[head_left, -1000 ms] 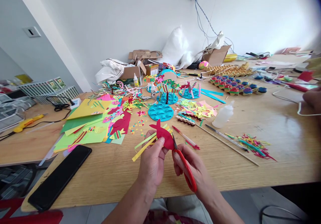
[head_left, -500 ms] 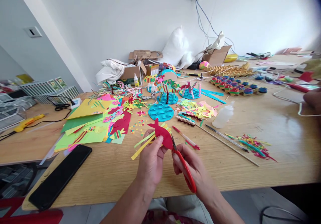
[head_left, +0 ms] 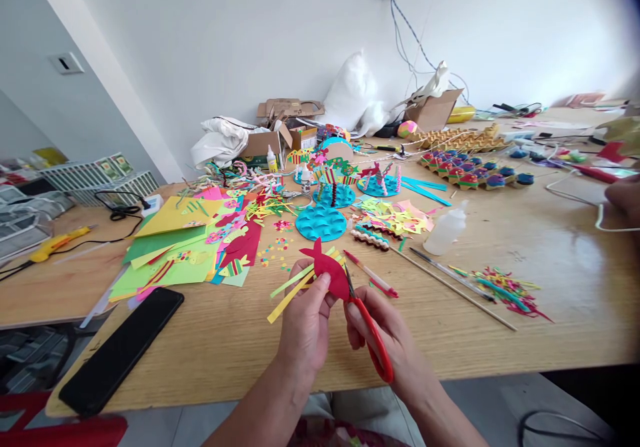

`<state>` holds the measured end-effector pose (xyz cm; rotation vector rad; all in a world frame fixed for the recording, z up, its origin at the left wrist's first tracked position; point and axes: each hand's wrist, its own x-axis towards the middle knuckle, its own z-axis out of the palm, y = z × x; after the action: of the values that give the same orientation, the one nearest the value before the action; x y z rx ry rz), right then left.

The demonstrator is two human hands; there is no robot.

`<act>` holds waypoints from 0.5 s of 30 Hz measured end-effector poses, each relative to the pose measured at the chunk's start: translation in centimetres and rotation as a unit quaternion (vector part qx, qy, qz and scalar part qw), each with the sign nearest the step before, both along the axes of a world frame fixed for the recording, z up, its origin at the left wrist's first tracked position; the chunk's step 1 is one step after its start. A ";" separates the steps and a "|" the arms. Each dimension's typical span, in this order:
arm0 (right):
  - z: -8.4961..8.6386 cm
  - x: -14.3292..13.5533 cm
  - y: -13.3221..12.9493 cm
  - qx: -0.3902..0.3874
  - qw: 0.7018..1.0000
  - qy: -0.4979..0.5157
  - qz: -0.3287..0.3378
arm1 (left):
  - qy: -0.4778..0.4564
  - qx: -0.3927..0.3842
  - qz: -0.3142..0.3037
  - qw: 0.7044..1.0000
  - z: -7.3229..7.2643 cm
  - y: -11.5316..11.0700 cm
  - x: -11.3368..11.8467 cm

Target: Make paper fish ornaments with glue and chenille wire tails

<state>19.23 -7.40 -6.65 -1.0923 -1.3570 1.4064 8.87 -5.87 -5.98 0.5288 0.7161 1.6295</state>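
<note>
Pinched between the thumb and fingers of my left hand [head_left: 306, 320] is a red paper fish [head_left: 330, 272], its tail pointing up and away. Yellow and green paper strips [head_left: 290, 293] stick out to the left behind it. My right hand [head_left: 383, 323] grips red-handled scissors [head_left: 374, 340], whose blades touch the right edge of the fish near its lower end. A red pen [head_left: 371, 275] lies just beyond the scissors. Farther off is a blue scalloped disc [head_left: 321, 223] on the table.
A black phone [head_left: 123, 350] lies at the left front. Stacked coloured paper [head_left: 170, 250] is behind it. To the right are a clear bottle [head_left: 447, 230], a wooden stick [head_left: 457, 290] and a pile of paper shreds [head_left: 505, 290]. Another person's hand [head_left: 625, 200] shows at the right edge.
Both hands have shifted slightly right, with the fish and strips moving along. The scissor blades remain at the fish's right edge and look slightly more upright.
</note>
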 end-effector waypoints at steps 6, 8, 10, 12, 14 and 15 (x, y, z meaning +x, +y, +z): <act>-0.3 0.1 0.1 -0.002 1.000 0.000 -0.009 | 0.011 -0.007 0.012 1.000 -0.1 -0.1 0.0; -0.4 0.1 0.1 -0.005 1.000 0.002 -0.011 | 0.011 -0.004 0.013 1.000 -0.2 0.0 0.1; -0.4 0.1 0.1 -0.008 1.000 0.006 -0.012 | 0.009 0.001 0.010 1.000 -0.2 0.0 0.1; -0.5 0.0 0.1 -0.008 1.000 0.005 -0.014 | 0.010 0.003 0.009 1.000 -0.2 0.0 0.1; -0.5 0.0 0.1 -0.007 1.000 0.001 -0.016 | 0.012 0.003 0.007 1.000 -0.2 0.0 0.1; -0.5 0.0 0.1 -0.007 1.000 -0.002 -0.017 | 0.013 0.005 0.006 1.000 -0.3 0.0 0.1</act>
<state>19.23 -7.31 -7.10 -1.1213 -1.3278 1.3919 8.98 -5.87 -6.23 0.5541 0.7329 1.6406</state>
